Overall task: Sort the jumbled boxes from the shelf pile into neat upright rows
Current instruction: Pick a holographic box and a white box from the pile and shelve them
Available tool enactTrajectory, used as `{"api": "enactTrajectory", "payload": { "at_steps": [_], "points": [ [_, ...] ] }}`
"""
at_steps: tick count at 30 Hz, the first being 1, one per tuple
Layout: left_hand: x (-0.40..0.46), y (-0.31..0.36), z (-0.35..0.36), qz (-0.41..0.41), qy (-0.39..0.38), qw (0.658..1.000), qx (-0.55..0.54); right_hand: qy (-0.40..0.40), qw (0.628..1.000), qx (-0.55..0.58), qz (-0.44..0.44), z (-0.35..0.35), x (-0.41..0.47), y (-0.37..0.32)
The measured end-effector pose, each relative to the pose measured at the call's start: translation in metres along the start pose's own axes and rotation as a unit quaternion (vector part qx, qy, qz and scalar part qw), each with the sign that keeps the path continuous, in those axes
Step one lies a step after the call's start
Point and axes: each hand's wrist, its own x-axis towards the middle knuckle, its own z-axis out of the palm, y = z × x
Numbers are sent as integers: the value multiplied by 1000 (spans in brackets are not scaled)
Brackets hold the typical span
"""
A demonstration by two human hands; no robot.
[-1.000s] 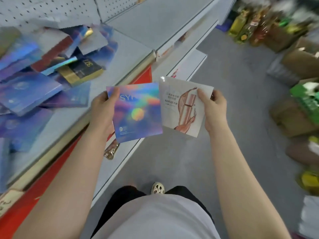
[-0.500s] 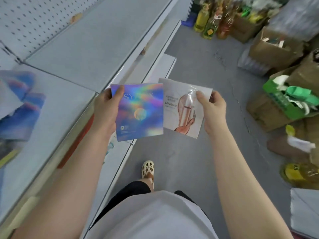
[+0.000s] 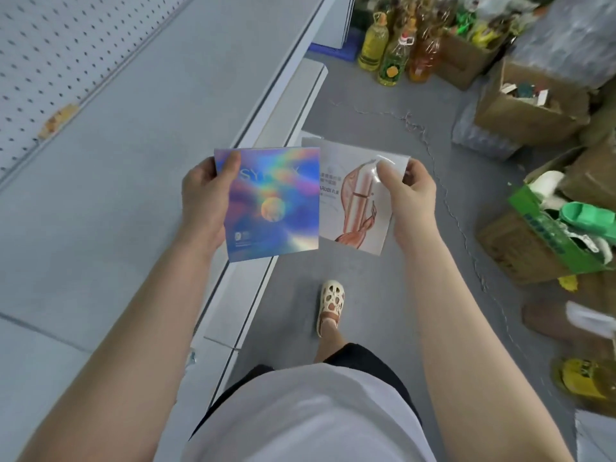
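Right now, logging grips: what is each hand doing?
Left hand: closed on the holographic box.
Right hand: closed on the white box.

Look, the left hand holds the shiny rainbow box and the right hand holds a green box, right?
Not quite. In the head view the right hand holds a white box with a pink picture, not green. The left hand does hold the shiny rainbow box.

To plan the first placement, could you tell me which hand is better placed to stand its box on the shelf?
Probably the left hand: its holographic box already hangs over the shelf edge, while the right hand holds the white box out over the floor.
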Motion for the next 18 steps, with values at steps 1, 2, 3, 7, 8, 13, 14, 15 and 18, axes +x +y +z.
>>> {"api": "enactTrajectory", "payload": {
  "at_steps": [1, 2, 3, 7, 8, 13, 14, 15, 18],
  "points": [
    [17, 2, 12, 2, 8, 1000, -1, -8, 1000, -2, -2, 3, 23, -3],
    [33, 5, 25, 3, 16, 1000, -3, -19, 1000, -3, -4, 6, 47, -6],
    [49, 8, 37, 2, 28, 1000, -6, -32, 999, -4, -6, 9, 71, -11],
    [110, 24, 81, -10, 84, 996, -37, -86, 996, -25, -12, 31, 163, -38],
    [125, 27, 89, -10, 97, 994, -43, -100, 995, -24, -15, 38, 185, -45],
    [197, 47, 117, 8, 152, 986, -72, -158, 987, -24, -29, 92, 286, -75],
    [212, 51, 119, 11, 164, 983, -80, -170, 985, -22, -32, 106, 304, -80],
    [227, 54, 120, 16, 178, 980, -83, -184, 982, -19, -35, 120, 322, -84],
    [276, 60, 118, 34, 220, 970, -98, -218, 975, -3, -36, 167, 372, -97]
  ]
}}
